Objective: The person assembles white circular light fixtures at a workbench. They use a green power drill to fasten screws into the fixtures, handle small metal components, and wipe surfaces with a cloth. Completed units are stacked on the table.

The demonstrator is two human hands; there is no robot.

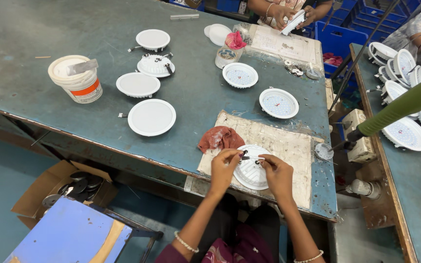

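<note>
A white round ribbed lamp housing (251,170) lies back-side up on a stained cardboard mat (288,146) at the near table edge. My left hand (225,168) pinches a small dark clip on the housing's upper left rim. My right hand (276,173) pinches a small metal part at its upper right rim. A crumpled red rag (219,138) lies just left of the housing, touching the mat.
Several white round lamp discs (151,117) are spread over the blue-green table (98,29), with a white bucket (76,78) at left. Another person's hands (288,14) work at the far edge. A green-handled tool (400,107) hangs at right; a box of dark parts (76,187) sits below.
</note>
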